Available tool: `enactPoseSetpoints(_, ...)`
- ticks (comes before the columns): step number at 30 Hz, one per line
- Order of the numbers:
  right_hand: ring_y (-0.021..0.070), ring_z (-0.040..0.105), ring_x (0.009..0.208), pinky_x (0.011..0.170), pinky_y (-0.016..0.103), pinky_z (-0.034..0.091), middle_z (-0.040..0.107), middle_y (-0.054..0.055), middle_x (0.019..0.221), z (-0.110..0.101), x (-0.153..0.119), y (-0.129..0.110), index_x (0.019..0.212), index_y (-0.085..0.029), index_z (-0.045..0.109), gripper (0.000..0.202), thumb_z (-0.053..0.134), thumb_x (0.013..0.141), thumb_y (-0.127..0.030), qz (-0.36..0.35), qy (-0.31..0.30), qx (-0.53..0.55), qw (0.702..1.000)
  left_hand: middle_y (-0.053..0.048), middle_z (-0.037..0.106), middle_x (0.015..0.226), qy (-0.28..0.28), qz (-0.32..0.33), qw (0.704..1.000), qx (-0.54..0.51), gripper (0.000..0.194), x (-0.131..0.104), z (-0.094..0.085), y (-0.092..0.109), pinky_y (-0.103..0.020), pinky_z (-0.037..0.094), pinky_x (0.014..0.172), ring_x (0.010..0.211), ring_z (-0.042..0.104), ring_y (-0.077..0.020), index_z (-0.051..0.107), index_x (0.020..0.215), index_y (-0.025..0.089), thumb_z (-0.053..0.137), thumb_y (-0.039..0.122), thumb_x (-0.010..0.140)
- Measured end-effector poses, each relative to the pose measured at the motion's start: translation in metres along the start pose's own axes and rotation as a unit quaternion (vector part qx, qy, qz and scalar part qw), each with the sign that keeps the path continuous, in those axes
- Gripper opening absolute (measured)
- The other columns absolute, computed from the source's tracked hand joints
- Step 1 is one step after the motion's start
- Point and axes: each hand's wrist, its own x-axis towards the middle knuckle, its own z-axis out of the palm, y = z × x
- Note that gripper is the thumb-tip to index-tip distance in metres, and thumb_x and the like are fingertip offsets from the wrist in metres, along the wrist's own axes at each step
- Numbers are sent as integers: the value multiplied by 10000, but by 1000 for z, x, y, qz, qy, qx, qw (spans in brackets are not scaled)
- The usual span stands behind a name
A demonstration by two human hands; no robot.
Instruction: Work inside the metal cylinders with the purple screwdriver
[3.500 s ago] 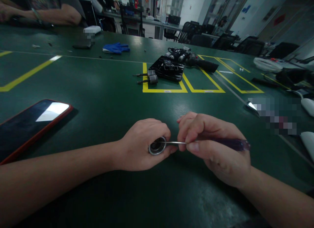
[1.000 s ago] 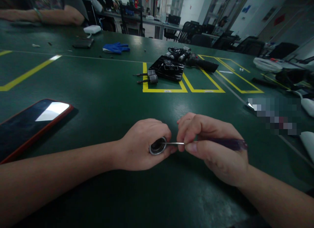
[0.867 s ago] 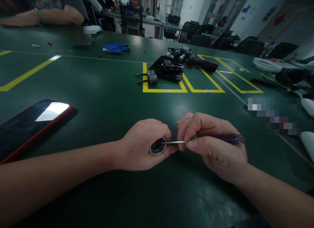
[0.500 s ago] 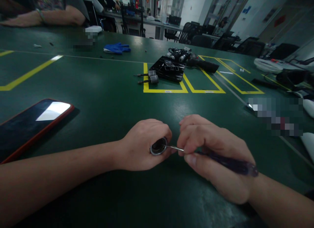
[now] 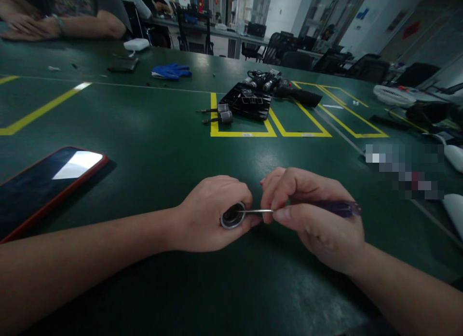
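My left hand (image 5: 215,215) is wrapped round a hollow cylinder with a metal rim (image 5: 231,226), its round mouth facing me. Most of the cylinder is hidden by the fingers, and its inside is dark. My right hand (image 5: 314,215) grips a screwdriver (image 5: 334,208) with a dark purple, see-through handle, thumb and fingers pinching it near the shaft. The thin metal shaft runs left across the rim, and its tip is inside the cylinder's mouth. Both hands are just above the green table (image 5: 173,287).
A phone with a red-orange case (image 5: 54,176) lies at left. Farther back are a blue glove (image 5: 172,71), two small motor-like parts (image 5: 226,117), a black plastic bag (image 5: 249,104) and a black tool (image 5: 300,95). Yellow tape marks the table. A person's forearms (image 5: 72,26) rest across it.
The screwdriver has swung from slanting down to the right to nearly level, its handle rising with my right hand. My left hand and the cylinder have hardly moved.
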Motion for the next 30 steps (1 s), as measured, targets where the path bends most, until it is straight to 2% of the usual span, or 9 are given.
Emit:
enactPoseSetpoints(4,164,516,645,794,401,405,548,8,613,1,-1,-14,622,-192,490,146,496,638,-47,-84,-58,-149,984,20,537,633,13,18,1000,-2,109,-1,0,-3,-217,346,543,561,483,-94,486,703,159,545,230,760)
enactPoseSetpoints(7,173,518,651,785,405,408,549,7,593,2,-1,-18,626,-204,481,172,472,623,-33,-108,-90,-190,972,20,534,641,1,12,1000,2,88,-1,0,-3,-221,348,546,571,487,-100,483,711,164,538,225,743)
enactPoseSetpoints(11,166,515,634,782,400,414,558,4,609,2,1,-10,602,-198,495,137,512,638,-67,-51,-43,-99,993,16,545,639,-3,7,1000,1,96,-1,0,-2,-224,355,557,577,494,-102,490,703,163,533,229,759)
enactPoseSetpoints(14,170,524,631,693,369,433,560,3,603,2,2,-1,604,-187,524,97,535,642,-99,13,0,7,1000,18,541,615,4,13,1000,-2,134,0,0,-1,-221,354,552,555,483,-96,483,675,160,527,232,779)
enactPoseSetpoints(18,169,527,613,631,344,424,563,3,575,3,2,6,605,-175,548,84,531,624,-95,61,10,90,994,24,533,606,18,25,1000,-4,146,1,1,-1,-214,349,542,542,477,-89,472,671,159,544,227,779)
enactPoseSetpoints(21,171,532,619,640,350,425,566,5,579,3,1,6,616,-173,555,85,527,625,-93,65,10,103,993,25,534,607,18,23,1000,-4,136,0,1,-1,-211,351,545,544,479,-86,469,673,156,550,208,770)
enactPoseSetpoints(26,172,535,655,719,378,422,563,13,635,1,0,-4,636,-178,543,105,538,652,-75,-17,6,-2,1000,24,522,601,26,6,1000,2,170,-1,1,0,-216,352,533,540,471,-89,469,663,158,544,253,783)
enactPoseSetpoints(30,166,523,663,799,405,405,559,16,637,1,-1,-12,632,-187,513,152,505,642,-35,-83,-31,-107,990,23,536,632,36,16,999,-15,118,-2,1,-3,-211,361,540,561,489,-89,484,691,155,558,220,756)
